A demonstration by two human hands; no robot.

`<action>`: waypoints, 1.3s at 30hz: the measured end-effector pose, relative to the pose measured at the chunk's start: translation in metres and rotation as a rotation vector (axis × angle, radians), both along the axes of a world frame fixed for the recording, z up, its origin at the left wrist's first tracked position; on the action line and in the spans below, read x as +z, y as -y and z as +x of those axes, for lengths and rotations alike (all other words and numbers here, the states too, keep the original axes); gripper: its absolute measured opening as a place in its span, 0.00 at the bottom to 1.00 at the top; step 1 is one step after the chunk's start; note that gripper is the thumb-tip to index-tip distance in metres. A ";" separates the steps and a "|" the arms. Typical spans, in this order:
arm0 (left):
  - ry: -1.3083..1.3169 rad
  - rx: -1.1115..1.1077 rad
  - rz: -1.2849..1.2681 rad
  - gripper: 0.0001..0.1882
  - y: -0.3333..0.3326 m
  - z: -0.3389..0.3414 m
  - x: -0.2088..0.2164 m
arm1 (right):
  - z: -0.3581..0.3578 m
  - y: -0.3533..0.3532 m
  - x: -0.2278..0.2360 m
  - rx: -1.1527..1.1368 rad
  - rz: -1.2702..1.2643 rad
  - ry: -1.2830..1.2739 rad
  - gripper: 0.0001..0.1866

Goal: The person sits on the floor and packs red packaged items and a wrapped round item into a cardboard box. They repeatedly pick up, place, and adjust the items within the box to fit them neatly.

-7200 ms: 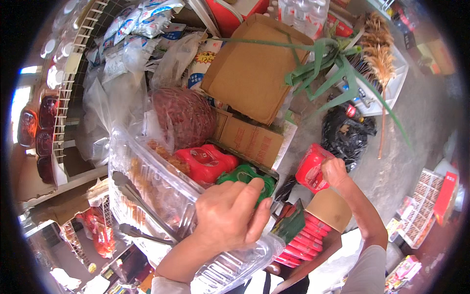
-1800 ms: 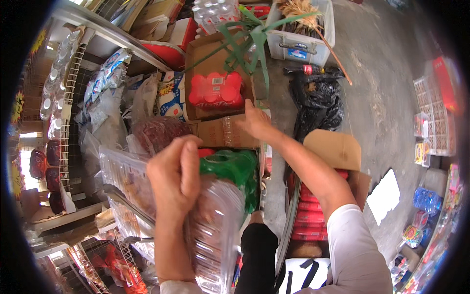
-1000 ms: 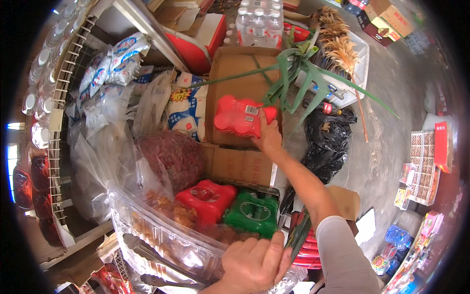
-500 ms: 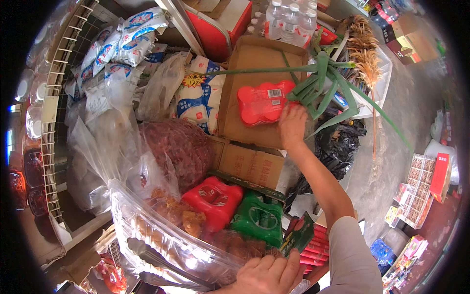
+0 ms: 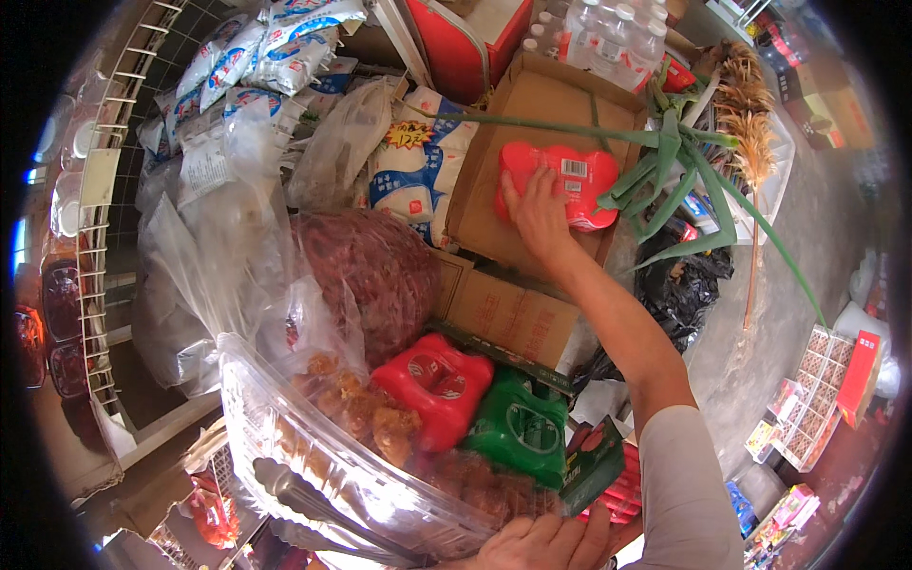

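In a shallow cardboard tray lies a red shrink-wrapped pack of rounded containers. My right hand rests on its near left part, fingers spread over the wrap. At the lower edge my left hand is closed over the near right end of a clear plastic bin; its fingertips are partly hidden. Brown food pieces sit in the bin. Just beyond stand a red bottle pack and a green bottle pack, with a dark green carton flap near my left thumb.
Long green leek leaves stretch across the tray's right side. A feather duster and a black plastic bag lie beyond. Left are a dark red bagged heap and white-and-blue packets. Metal tongs lie by the bin.
My right hand has shifted from the pack's right end to its near left part. The pack has slid slightly right in the tray. The whole view has shifted; my left hand stays at the bin.
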State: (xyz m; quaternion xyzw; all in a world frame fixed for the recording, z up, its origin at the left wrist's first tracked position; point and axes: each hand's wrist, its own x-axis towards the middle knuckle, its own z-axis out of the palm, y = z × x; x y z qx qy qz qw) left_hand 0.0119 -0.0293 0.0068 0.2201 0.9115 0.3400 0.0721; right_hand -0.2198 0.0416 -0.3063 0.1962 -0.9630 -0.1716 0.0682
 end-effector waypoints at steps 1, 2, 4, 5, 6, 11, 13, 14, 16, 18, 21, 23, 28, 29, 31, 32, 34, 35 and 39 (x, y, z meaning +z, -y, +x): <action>-0.001 -0.007 -0.005 0.17 0.000 0.000 0.000 | -0.002 0.002 -0.003 -0.025 0.008 -0.050 0.26; -0.013 -0.006 -0.002 0.17 0.000 0.000 -0.001 | -0.007 0.003 0.000 0.011 -0.064 0.002 0.24; -0.038 -0.007 0.004 0.17 0.000 0.000 -0.002 | -0.014 0.002 0.006 0.082 -0.209 0.106 0.21; -0.034 -0.010 -0.006 0.16 0.000 0.000 -0.002 | -0.014 0.002 0.004 0.086 -0.221 0.063 0.22; -0.028 -0.012 -0.017 0.16 0.000 0.000 -0.002 | -0.013 0.002 0.002 0.091 -0.232 0.020 0.23; -0.024 -0.006 -0.008 0.17 0.000 -0.001 -0.001 | -0.019 0.010 -0.001 0.059 -0.164 -0.036 0.23; -0.002 -0.020 0.006 0.16 0.001 -0.002 0.000 | -0.035 0.016 -0.005 -0.017 -0.122 -0.007 0.23; 0.042 -0.058 0.015 0.16 0.004 -0.002 -0.001 | -0.045 0.020 -0.005 -0.037 -0.147 0.047 0.24; 0.129 -0.139 0.031 0.16 0.010 -0.003 0.000 | -0.064 0.027 0.004 -0.079 -0.199 0.157 0.24; 0.225 -0.214 0.062 0.16 0.012 -0.002 0.002 | -0.066 0.031 0.010 -0.070 -0.093 0.137 0.24; 0.078 -0.095 0.059 0.16 0.003 0.004 -0.003 | -0.061 0.030 0.008 -0.071 -0.071 0.130 0.25; -0.044 -0.007 0.043 0.15 -0.001 0.006 -0.006 | -0.050 0.024 0.009 -0.047 -0.164 0.147 0.26; -0.080 -0.009 -0.002 0.14 -0.002 -0.006 -0.002 | 0.030 -0.009 0.016 0.135 -0.416 0.280 0.23; -0.078 -0.032 -0.012 0.14 -0.004 -0.011 -0.002 | 0.057 -0.023 0.016 0.113 -0.503 0.333 0.22; -0.115 -0.029 -0.023 0.14 -0.005 -0.007 -0.001 | 0.104 -0.038 0.012 0.114 -0.623 0.409 0.20; -0.117 -0.040 -0.004 0.14 -0.007 -0.006 -0.003 | 0.125 -0.057 0.001 0.079 -0.634 0.421 0.19; -0.080 -0.037 -0.083 0.12 -0.007 0.000 -0.004 | 0.157 -0.079 0.004 0.005 -0.645 0.556 0.17; -0.082 -0.038 -0.082 0.13 -0.005 0.002 -0.005 | 0.165 -0.090 0.023 -0.041 -0.636 0.665 0.16; -0.180 -0.041 -0.033 0.14 0.000 0.005 -0.019 | 0.189 -0.125 0.038 -0.138 -0.720 0.671 0.11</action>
